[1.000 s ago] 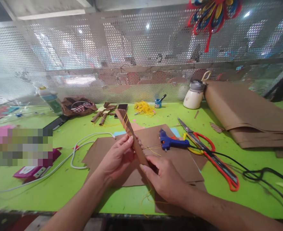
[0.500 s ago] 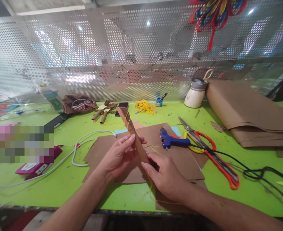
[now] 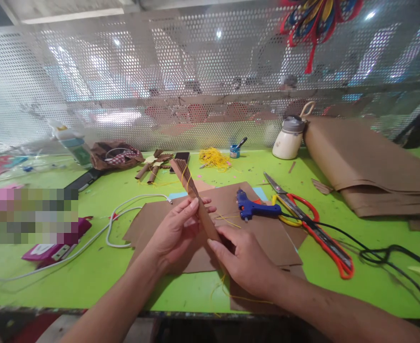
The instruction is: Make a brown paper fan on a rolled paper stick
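Both my hands hold a pleated strip of brown paper (image 3: 190, 188) that tilts up and away from me, with yellow thread wound round it. My left hand (image 3: 176, 233) pinches the strip near its middle, thumb on top. My right hand (image 3: 244, 259) is closed round the strip's lower end. A loose yellow thread (image 3: 227, 295) trails from under my right hand. Below the hands lie flat brown paper sheets (image 3: 263, 238) on the green table (image 3: 88, 271).
A blue glue gun (image 3: 255, 208) and orange-handled scissors (image 3: 313, 228) lie right of the hands, with a black cable (image 3: 392, 255). Stacked brown paper (image 3: 367, 166), a white jug (image 3: 287, 138), a yellow thread bundle (image 3: 213, 159), a white cable (image 3: 124, 219), and a perforated metal screen (image 3: 160, 85) behind.
Almost nothing has moved. My hands and the pleated strip have shifted very slightly; the grip is the same.
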`<state>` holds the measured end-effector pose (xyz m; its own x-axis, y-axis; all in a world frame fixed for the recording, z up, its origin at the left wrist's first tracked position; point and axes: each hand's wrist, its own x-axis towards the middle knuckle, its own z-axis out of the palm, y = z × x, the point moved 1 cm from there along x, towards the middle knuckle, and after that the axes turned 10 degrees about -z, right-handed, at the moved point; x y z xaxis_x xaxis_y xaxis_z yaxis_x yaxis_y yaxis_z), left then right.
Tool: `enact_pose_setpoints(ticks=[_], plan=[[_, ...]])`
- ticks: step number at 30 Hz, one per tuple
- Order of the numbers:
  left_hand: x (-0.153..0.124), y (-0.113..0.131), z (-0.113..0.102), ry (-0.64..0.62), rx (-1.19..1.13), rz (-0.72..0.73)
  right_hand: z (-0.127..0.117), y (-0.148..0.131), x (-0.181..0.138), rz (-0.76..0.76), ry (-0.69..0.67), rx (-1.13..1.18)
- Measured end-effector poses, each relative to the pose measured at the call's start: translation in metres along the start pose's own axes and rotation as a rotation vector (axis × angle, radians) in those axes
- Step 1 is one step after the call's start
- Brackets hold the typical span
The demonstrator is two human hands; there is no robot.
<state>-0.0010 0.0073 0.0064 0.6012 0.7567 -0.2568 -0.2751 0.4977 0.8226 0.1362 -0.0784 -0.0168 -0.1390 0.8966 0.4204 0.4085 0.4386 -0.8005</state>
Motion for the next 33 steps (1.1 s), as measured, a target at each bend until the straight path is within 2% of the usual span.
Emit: enact_pose_setpoints(ticks=[8, 20, 26, 33], plan=[[0.0013, -0.0027, 0.0012, -0.052, -0.066, -0.039, 0.0006, -0.0039, -0.0003, -0.002, -0.01, -0.053], [0.0038, -0.0057, 0.0004, -0.076, 0.024, -0.028, -0.0025, -0.0088, -0.0018, -0.049, -0.087, -0.237], [0.0018, -0.005, 0.0039, -0.061, 0.015, -0.037, -0.0002, -0.0087, -0.0035, -0.048, -0.064, -0.332], [0.002, -0.0047, 0.0028, -0.072, 0.002, -0.008, 0.0012, -0.0098, -0.0055, -0.037, -0.058, -0.338]])
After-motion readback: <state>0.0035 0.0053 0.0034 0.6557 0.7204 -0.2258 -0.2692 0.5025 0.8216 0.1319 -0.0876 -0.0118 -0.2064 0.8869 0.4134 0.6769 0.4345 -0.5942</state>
